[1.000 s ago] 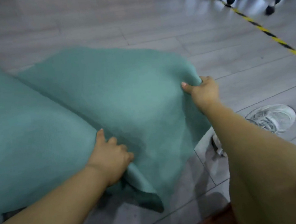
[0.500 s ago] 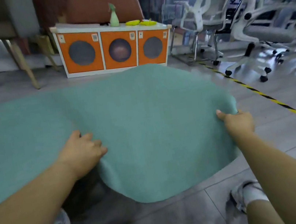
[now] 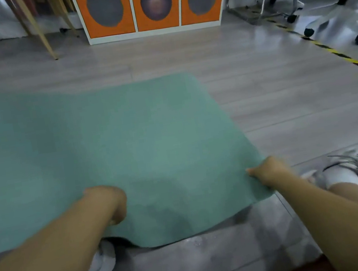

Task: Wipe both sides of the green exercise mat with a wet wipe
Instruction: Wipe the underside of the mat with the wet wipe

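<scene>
Laying-out step: left hand [image 3: 111, 201] and right hand [image 3: 269, 171] both grip the near edge of the green exercise mat [image 3: 115, 149], spread on the floor [image 3: 284, 101] toward 12 o'clock. Next: release, fetch a wipe; none visible.

Green exercise mat [image 3: 110, 150] spread over grey floor [image 3: 284, 101], left hand [image 3: 111, 202] gripping its near edge, right hand [image 3: 268, 172] pinching the four o'clock corner, orange cabinet [image 3: 153, 4] at twelve.

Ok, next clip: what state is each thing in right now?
Mat: spread nearly flat, near edge lifted off the floor.
Left hand: grip on the mat's near edge.
Right hand: grip on the mat's near right corner.
Cabinet: three doors closed.
</scene>
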The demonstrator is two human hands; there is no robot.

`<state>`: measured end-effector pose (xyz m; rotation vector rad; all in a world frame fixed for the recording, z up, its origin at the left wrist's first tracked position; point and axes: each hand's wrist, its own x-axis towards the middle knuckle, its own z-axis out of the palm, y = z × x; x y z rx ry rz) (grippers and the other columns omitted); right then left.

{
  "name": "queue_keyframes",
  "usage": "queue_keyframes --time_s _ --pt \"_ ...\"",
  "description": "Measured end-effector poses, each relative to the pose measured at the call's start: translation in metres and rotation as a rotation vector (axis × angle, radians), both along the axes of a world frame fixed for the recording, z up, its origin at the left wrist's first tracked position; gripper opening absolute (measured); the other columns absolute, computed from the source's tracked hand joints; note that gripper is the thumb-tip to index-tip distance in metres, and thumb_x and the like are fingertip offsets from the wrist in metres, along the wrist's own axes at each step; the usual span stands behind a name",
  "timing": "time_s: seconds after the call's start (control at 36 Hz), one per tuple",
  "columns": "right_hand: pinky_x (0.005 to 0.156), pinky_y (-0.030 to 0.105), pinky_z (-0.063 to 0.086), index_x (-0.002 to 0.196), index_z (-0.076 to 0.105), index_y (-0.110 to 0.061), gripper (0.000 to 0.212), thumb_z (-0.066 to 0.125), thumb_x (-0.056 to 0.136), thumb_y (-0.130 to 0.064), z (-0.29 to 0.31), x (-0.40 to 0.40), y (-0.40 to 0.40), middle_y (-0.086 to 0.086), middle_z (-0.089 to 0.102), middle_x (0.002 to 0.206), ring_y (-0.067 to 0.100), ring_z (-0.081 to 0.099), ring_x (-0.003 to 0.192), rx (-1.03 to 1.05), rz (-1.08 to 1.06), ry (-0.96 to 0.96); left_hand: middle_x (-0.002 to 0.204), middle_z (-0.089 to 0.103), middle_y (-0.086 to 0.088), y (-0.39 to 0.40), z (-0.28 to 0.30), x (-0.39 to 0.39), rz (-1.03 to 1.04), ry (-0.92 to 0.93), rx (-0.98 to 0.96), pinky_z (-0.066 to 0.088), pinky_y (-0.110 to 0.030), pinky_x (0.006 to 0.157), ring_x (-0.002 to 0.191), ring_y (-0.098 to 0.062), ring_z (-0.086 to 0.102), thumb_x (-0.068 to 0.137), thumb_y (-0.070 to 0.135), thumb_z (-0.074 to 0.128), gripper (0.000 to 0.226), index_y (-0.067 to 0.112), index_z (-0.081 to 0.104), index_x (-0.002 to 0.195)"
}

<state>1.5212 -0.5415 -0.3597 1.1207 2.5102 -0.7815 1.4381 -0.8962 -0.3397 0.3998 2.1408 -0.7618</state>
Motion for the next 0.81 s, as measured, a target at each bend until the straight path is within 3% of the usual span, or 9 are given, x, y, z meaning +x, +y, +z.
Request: queue_keyframes --time_s 0.08,0.14,0.25,0.47,0.64,0.72,0.81 --pt "0.093 0.039 0.045 0.126 0.046 -0.003 0.047 0.06 0.089 -0.029 -0.011 0.012 0.004 0.02 0.042 0.131 0.037 0.052 0.11 0.108 0.079 -0.037 0.136 0.051 -0.001 0.022 0.0 0.001 -0.104 0.079 0.15 0.045 -0.037 0.099 0.123 -0.022 0.051 0.083 0.02 0.05 0.047 0.022 0.052 0.13" --pt "0.098 0.039 0.041 0.13 0.043 -0.004 0.04 0.05 0.091 -0.014 -0.014 0.02 0.005 0.019 0.036 0.134 0.037 0.05 0.113 0.115 0.129 -0.042 0.138 0.048 0.0 0.04 -0.002 0.003 -0.181 0.091 0.214 0.043 -0.035 0.099 0.125 -0.021 0.049 0.089 0.019 0.045 0.044 0.023 0.048 0.133" --pt "0.094 0.035 0.04 0.131 0.043 -0.005 0.042 0.041 0.089 -0.001 -0.025 0.03 0.01 0.015 0.038 0.134 0.034 0.05 0.111 0.088 0.168 0.004 0.14 0.047 0.0 0.068 -0.016 0.008 -0.195 0.022 0.313 0.042 -0.034 0.101 0.126 -0.021 0.047 0.091 0.023 0.046 0.043 0.026 0.048 0.133" --pt "0.091 0.033 0.04 0.13 0.042 -0.001 0.038 0.044 0.092 -0.004 -0.06 0.025 0.026 0.017 0.04 0.133 0.033 0.05 0.11 -0.001 0.165 0.063 0.137 0.047 0.0 0.095 -0.06 0.015 -0.183 -0.055 0.385 0.041 -0.032 0.098 0.125 -0.02 0.047 0.091 0.022 0.043 0.041 0.026 0.048 0.132" --pt "0.1 0.034 0.033 0.124 0.05 0.003 0.04 0.047 0.097 -0.027 -0.078 0.007 0.037 0.018 0.042 0.129 0.034 0.047 0.115 0.096 0.421 0.156 0.133 0.045 -0.003 0.117 -0.094 0.014 -0.146 -0.023 0.461 0.042 -0.036 0.094 0.122 -0.025 0.048 0.092 0.024 0.043 0.042 0.024 0.046 0.134" --pt "0.095 0.034 0.036 0.115 0.056 0.003 0.026 0.044 0.097 -0.011 -0.093 0.001 0.034 0.017 0.047 0.125 0.034 0.05 0.113 0.092 0.65 0.092 0.128 0.044 -0.005 0.131 -0.106 0.01 -0.117 -0.029 0.508 0.043 -0.037 0.091 0.117 -0.027 0.049 0.092 0.031 0.047 0.041 0.024 0.047 0.132" --pt "0.093 0.034 0.04 0.135 0.045 -0.008 0.044 0.045 0.092 -0.001 -0.109 -0.003 0.03 0.011 0.044 0.136 0.031 0.049 0.118 0.099 0.733 -0.004 0.125 0.041 -0.008 0.141 -0.114 0.006 -0.099 -0.019 0.533 0.044 -0.038 0.092 0.115 -0.029 0.048 0.091 0.033 0.049 0.039 0.021 0.048 0.128"
